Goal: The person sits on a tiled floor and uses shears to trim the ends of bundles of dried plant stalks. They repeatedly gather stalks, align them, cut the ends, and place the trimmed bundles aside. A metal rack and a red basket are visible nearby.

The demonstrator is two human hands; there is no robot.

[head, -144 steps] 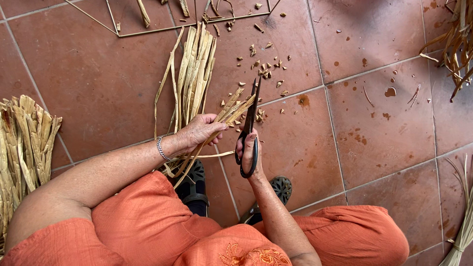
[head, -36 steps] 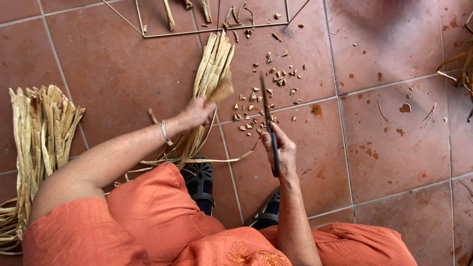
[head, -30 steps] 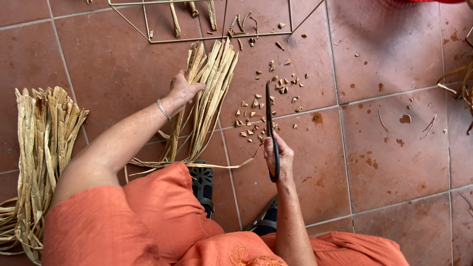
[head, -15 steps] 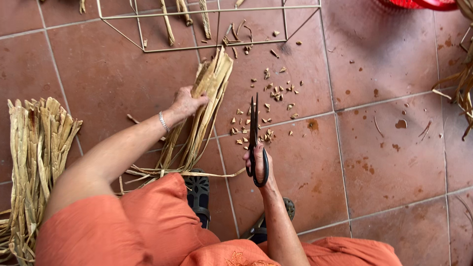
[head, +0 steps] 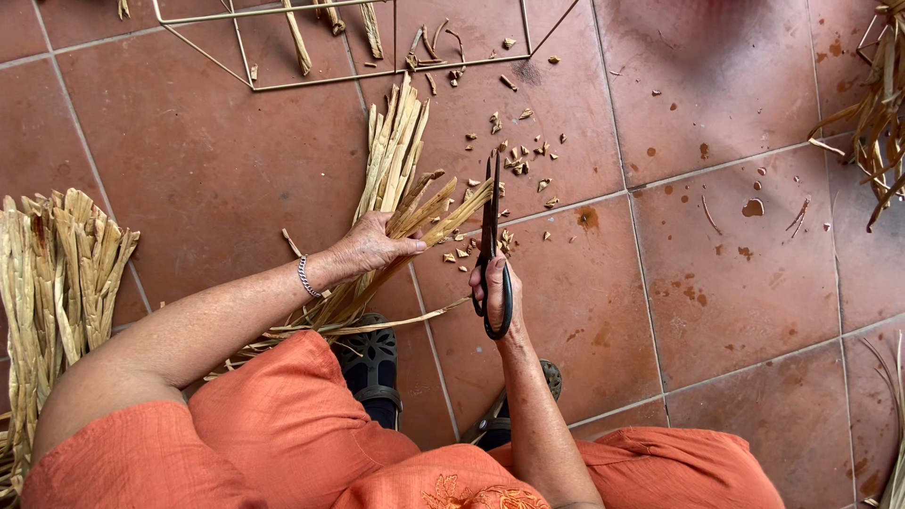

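Since half a second ago, left hand has lifted a few dried leaf strips off the bundle and angled their tips toward the scissors; blades now sit right at those tips. Left hand is closed around the strips; right hand grips the scissor handles, blades nearly shut, pointing away over the tile floor. Cut scraps lie just beyond; a second leaf pile sits well apart on the left.

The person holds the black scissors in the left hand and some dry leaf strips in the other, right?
Not quite. The head view shows the black scissors in the right hand; the left hand holds the dry leaf strips.
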